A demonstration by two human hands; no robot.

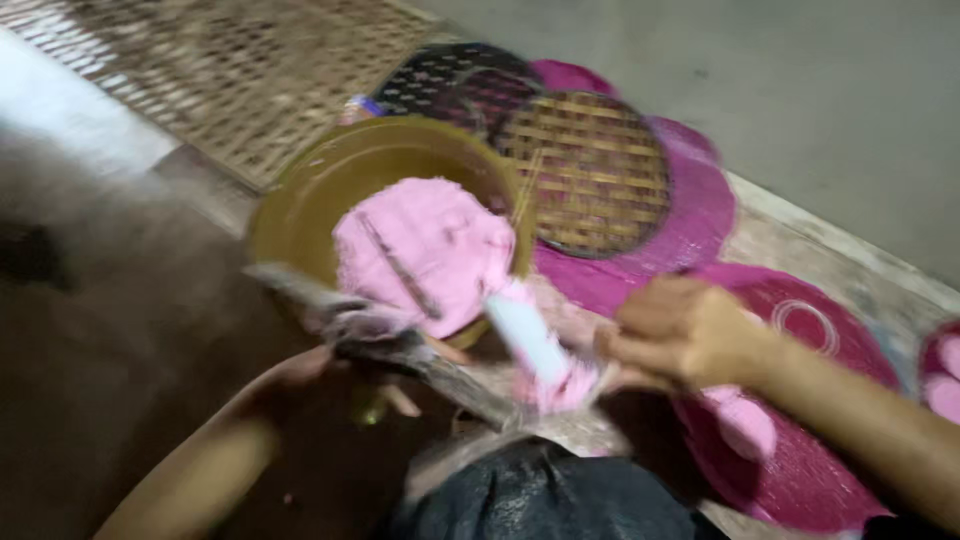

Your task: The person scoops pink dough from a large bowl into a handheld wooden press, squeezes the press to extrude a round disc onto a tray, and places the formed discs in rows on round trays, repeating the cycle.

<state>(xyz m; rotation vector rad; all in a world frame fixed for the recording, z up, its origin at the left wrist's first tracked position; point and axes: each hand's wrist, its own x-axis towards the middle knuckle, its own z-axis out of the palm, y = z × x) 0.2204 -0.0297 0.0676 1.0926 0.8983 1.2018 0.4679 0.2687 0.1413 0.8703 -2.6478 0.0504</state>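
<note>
My left hand [320, 375] grips a long grey stick-like piece [400, 345] that runs from the bowl's left rim down toward my lap. My right hand [685, 335] holds a pale flat tool [530, 340] smeared with pink paste, its tip near the stick. A mound of pink dough [425, 250] sits in a yellow-brown bowl [300, 210] just above both hands. The picture is blurred by motion.
A round woven bamboo tray [590, 170] lies on magenta woven mats [700, 220]. Pink lumps [745, 425] rest on a mat at lower right. A dark patterned tray [440, 75] and a large woven mat [230, 70] lie behind. Dark cloth [540, 495] covers my lap.
</note>
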